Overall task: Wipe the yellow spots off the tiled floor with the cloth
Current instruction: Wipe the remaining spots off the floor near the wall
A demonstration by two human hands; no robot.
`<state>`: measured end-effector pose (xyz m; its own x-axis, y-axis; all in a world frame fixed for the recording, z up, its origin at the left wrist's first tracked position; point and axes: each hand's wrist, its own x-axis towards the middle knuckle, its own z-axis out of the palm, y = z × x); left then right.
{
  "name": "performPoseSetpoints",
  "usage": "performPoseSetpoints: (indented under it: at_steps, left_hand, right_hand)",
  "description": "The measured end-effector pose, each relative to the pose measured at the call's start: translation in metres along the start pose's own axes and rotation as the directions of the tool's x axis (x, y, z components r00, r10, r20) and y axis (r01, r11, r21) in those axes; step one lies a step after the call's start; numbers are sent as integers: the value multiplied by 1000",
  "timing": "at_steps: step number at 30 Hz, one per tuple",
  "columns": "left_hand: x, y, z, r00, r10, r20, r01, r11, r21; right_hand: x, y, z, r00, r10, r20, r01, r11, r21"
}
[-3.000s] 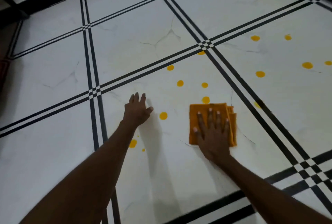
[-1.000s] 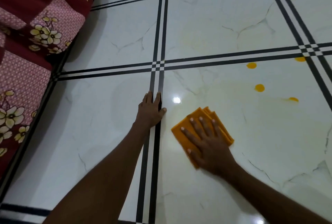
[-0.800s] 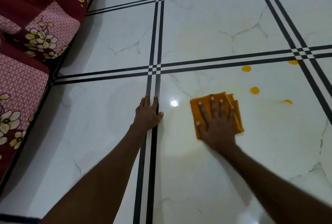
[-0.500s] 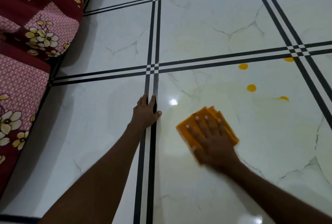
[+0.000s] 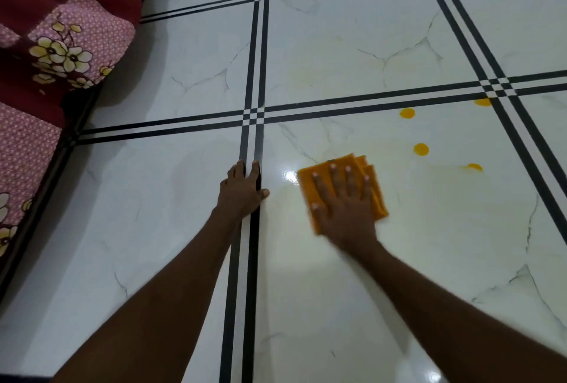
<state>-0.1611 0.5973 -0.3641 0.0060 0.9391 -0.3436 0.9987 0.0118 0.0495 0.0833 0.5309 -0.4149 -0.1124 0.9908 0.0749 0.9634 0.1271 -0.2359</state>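
My right hand [image 5: 345, 207] presses the folded orange cloth [image 5: 372, 189] flat, fingers spread wide, on the white marble-patterned tiled floor [image 5: 337, 51]. My left hand [image 5: 242, 190] rests open across the black tile border, and four round yellow spots [image 5: 421, 149] lie beyond the cloth.

White marble-look tiled floor [image 5: 190, 198] with black double lines, folded orange cloth [image 5: 310, 180], four yellow spots [image 5: 421, 149], both hands flat on it.

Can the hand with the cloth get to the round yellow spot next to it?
Probably yes. The right hand lies flat on the orange cloth, and only bare tile separates it from the round yellow spot, up and to its right. Nothing blocks a slide there.
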Motion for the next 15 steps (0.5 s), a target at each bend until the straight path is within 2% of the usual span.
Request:
performPoseSetpoints:
  at_steps: [3, 5, 6, 7, 9, 10, 11, 13, 15]
  left_hand:
    - [0, 2, 0, 1000, -6, -14, 6, 1000, 0]
    - [-1, 11, 0, 999, -18, -27, 18, 1000, -6]
    - [-2, 13, 1, 999, -21, -27, 20, 1000, -11]
    - [-2, 15, 3, 999, -27, -24, 27, 999, -22]
    - [-4, 8, 3, 999, -38, -6, 38, 998, -40]
    - [-4, 3, 2, 1000, -26, 2, 26, 999, -37]
    - [-3, -4, 2, 1000, -5, 5, 5, 999, -32]
    - [-4, -10, 0, 1000, 28, -1, -28, 999, -23]
    - [-7, -7, -3, 999, 32, -7, -32, 999, -6]
  right_hand:
    - [-29, 36, -22, 967, 245, -66, -244, 970, 26]
    - [-66, 6, -23, 959, 269, -91, -264, 963, 59]
    - [-78, -17, -18, 981, 182, -70, -174, 980, 101]
    - [-81, -36, -13, 999, 33, -23, -30, 991, 132]
    - [-44, -48, -2, 963, -264, 45, 257, 958, 131]
    - [-13, -41, 3, 946, -322, 43, 317, 944, 96]
    - [17, -29, 6, 950, -308, 49, 305, 950, 69]
    - [58, 12, 6, 995, -96, 21, 96, 995, 4]
    - [56, 59, -6, 996, 84, -22, -85, 995, -47]
